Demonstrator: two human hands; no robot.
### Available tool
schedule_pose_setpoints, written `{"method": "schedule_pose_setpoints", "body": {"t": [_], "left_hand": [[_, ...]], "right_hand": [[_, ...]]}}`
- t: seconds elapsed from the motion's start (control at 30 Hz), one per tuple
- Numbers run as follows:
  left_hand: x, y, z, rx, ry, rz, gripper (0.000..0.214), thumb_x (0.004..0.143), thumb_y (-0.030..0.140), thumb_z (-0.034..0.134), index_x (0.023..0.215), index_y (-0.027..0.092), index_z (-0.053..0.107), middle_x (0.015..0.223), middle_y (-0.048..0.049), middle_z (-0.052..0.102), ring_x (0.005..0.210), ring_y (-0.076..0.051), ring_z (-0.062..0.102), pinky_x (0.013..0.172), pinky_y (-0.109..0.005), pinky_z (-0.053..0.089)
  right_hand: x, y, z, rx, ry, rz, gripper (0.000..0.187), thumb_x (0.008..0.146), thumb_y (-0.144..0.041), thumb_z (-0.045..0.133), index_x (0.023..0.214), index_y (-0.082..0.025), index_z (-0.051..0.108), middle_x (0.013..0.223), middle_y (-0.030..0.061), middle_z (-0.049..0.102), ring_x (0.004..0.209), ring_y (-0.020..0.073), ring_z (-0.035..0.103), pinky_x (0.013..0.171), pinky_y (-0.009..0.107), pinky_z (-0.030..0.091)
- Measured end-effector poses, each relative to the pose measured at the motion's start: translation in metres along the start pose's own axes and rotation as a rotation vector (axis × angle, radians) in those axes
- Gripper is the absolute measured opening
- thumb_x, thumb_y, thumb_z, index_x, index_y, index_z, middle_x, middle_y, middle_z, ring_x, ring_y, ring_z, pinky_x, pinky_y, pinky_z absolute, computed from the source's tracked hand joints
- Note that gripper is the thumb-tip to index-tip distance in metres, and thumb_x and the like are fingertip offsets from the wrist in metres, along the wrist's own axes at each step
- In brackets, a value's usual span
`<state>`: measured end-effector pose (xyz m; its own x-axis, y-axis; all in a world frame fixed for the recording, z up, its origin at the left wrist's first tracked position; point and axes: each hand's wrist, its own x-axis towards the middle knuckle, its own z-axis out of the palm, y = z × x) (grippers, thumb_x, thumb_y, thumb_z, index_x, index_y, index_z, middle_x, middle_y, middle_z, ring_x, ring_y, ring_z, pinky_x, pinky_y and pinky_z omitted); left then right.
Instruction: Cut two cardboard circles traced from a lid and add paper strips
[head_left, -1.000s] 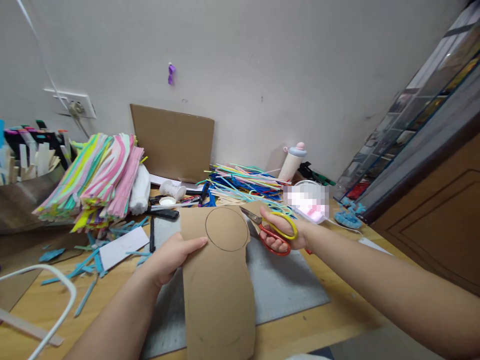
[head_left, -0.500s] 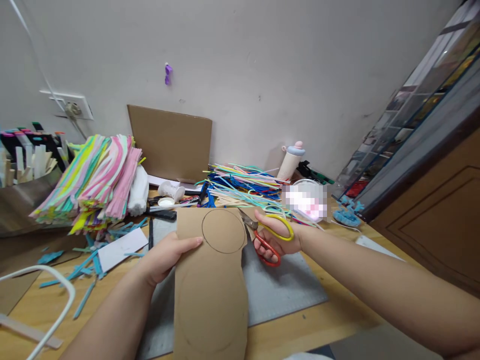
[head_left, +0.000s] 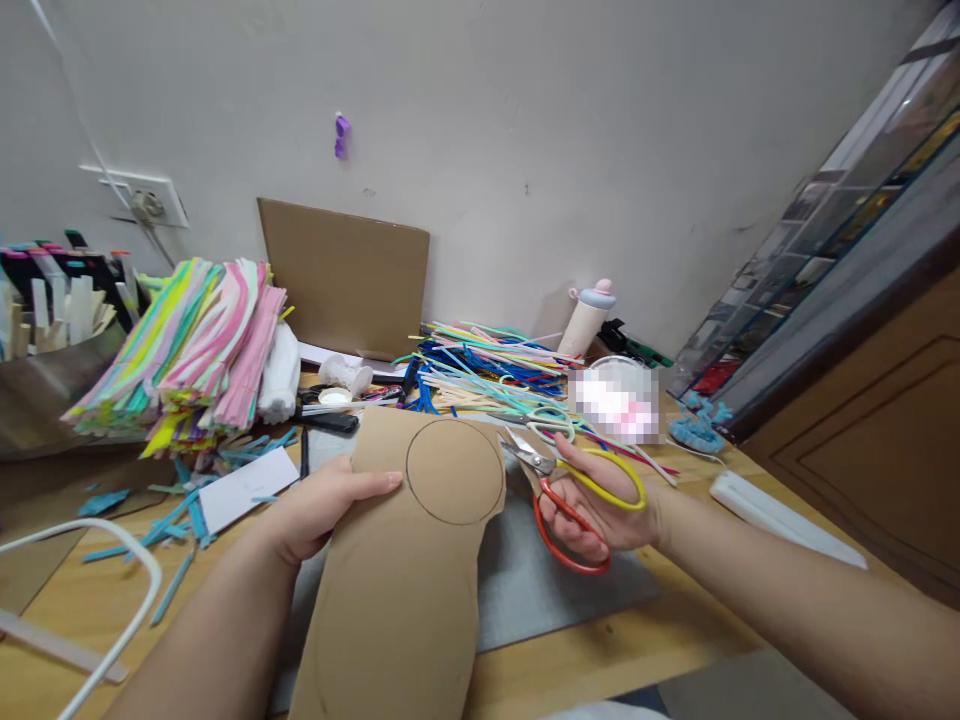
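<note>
A long piece of cardboard [head_left: 397, 600] is gripped at its left edge by my left hand [head_left: 326, 505], thumb flat on top and fingers underneath. A circle drawn in dark line fills its far end, and its right edge is cut in a curve. Scissors [head_left: 536, 460] with one yellow and one red handle are in my right hand [head_left: 592, 500], fingers through the loops. Their blades are partly apart, just right of the circle's edge. A small brown scrap shows under the blades; whether it is still attached I cannot tell.
A grey mat [head_left: 555, 590] lies under the cardboard. Bundles of colourful pipe cleaners [head_left: 202, 350] stand at left, with more strewn behind [head_left: 487, 365]. A bottle [head_left: 585, 320] and a cardboard sheet [head_left: 345, 280] are by the wall. Blue scraps [head_left: 176, 580] litter the left.
My right hand and the scissors have moved right and slightly nearer, away from the cardboard's edge. The cardboard has turned, its near end swinging left.
</note>
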<state>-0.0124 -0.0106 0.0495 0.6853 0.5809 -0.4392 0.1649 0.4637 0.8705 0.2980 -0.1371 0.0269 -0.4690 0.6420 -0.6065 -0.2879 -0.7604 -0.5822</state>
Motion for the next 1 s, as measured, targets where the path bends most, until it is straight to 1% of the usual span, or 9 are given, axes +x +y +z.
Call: {"method": "schedule_pose_setpoints", "body": {"t": [0.13, 0.23, 0.33, 0.43, 0.5, 0.57, 0.63, 0.83, 1.0], "left_hand": [[0.002, 0.000, -0.002, -0.036, 0.101, 0.026, 0.046, 0.070, 0.032, 0.077, 0.108, 0.011, 0.065, 0.095, -0.0141, 0.077, 0.078, -0.028, 0.073, 0.067, -0.035, 0.058], [0.004, 0.000, -0.004, -0.041, 0.123, 0.025, 0.042, 0.070, 0.030, 0.077, 0.106, 0.011, 0.065, 0.091, -0.0133, 0.077, 0.075, -0.026, 0.073, 0.065, -0.033, 0.058], [0.003, 0.001, -0.004, -0.034, 0.122, 0.016, 0.040, 0.071, 0.031, 0.076, 0.104, 0.011, 0.066, 0.089, -0.0131, 0.078, 0.074, -0.025, 0.073, 0.065, -0.032, 0.058], [0.000, 0.001, -0.003, -0.015, 0.105, 0.009, 0.041, 0.070, 0.032, 0.077, 0.104, 0.012, 0.067, 0.090, -0.0128, 0.078, 0.075, -0.026, 0.073, 0.065, -0.032, 0.058], [-0.001, 0.002, -0.002, -0.009, 0.087, 0.009, 0.042, 0.069, 0.032, 0.078, 0.105, 0.013, 0.067, 0.091, -0.0124, 0.078, 0.075, -0.026, 0.073, 0.066, -0.033, 0.058], [-0.001, 0.003, -0.002, -0.016, 0.065, 0.009, 0.044, 0.069, 0.033, 0.078, 0.107, 0.013, 0.066, 0.090, -0.0120, 0.078, 0.075, -0.027, 0.074, 0.066, -0.033, 0.059], [-0.001, 0.003, -0.002, -0.028, 0.047, 0.004, 0.044, 0.069, 0.032, 0.078, 0.107, 0.014, 0.067, 0.090, -0.0121, 0.078, 0.075, -0.027, 0.074, 0.066, -0.034, 0.059], [0.000, 0.002, -0.002, -0.028, 0.076, -0.010, 0.045, 0.064, 0.034, 0.081, 0.102, 0.013, 0.068, 0.090, -0.0131, 0.078, 0.074, -0.028, 0.073, 0.066, -0.034, 0.058], [0.000, 0.001, -0.002, -0.015, -0.001, -0.011, 0.044, 0.068, 0.033, 0.079, 0.105, 0.013, 0.067, 0.097, -0.0136, 0.077, 0.081, -0.029, 0.073, 0.071, -0.035, 0.058]], "right_hand": [[0.004, 0.035, 0.005, 0.094, 0.039, -0.159, 0.092, 0.079, -0.083, 0.009, 0.077, -0.009, 0.064, 0.063, 0.0075, 0.060, 0.051, 0.0154, 0.062, 0.043, 0.021, 0.044], [-0.001, 0.047, 0.007, -0.062, -0.015, -0.079, 0.090, 0.071, -0.089, 0.018, 0.071, -0.010, 0.062, 0.056, 0.0044, 0.054, 0.042, 0.0148, 0.056, 0.035, 0.022, 0.039], [-0.017, 0.035, 0.011, -0.290, 0.009, -0.144, 0.086, 0.069, -0.090, 0.024, 0.067, -0.012, 0.059, 0.051, 0.0032, 0.053, 0.034, 0.0121, 0.049, 0.030, 0.021, 0.034], [-0.028, 0.008, 0.017, -0.420, 0.214, -0.257, 0.077, 0.079, -0.082, 0.022, 0.067, -0.014, 0.055, 0.051, 0.0007, 0.052, 0.037, 0.0099, 0.050, 0.036, 0.019, 0.040], [-0.027, -0.008, 0.017, -0.509, 0.254, -0.165, 0.077, 0.082, -0.080, 0.017, 0.065, -0.014, 0.054, 0.049, 0.0004, 0.052, 0.036, 0.0092, 0.048, 0.037, 0.020, 0.040], [-0.021, -0.017, 0.012, -0.540, 0.225, -0.043, 0.081, 0.083, -0.078, 0.013, 0.064, -0.013, 0.055, 0.047, 0.0006, 0.050, 0.033, 0.0098, 0.046, 0.037, 0.022, 0.040], [-0.013, -0.020, 0.005, -0.535, 0.190, 0.013, 0.082, 0.085, -0.076, 0.012, 0.064, -0.011, 0.057, 0.046, 0.0015, 0.049, 0.033, 0.0106, 0.047, 0.037, 0.024, 0.040], [0.005, -0.016, 0.001, -0.491, 0.099, 0.051, 0.085, 0.086, -0.075, 0.007, 0.063, -0.010, 0.058, 0.047, 0.0036, 0.051, 0.032, 0.0115, 0.047, 0.034, 0.024, 0.039], [0.019, -0.023, 0.006, -0.425, 0.073, 0.039, 0.089, 0.081, -0.079, 0.002, 0.069, -0.011, 0.058, 0.051, 0.0039, 0.053, 0.038, 0.0137, 0.051, 0.035, 0.024, 0.041]]}}
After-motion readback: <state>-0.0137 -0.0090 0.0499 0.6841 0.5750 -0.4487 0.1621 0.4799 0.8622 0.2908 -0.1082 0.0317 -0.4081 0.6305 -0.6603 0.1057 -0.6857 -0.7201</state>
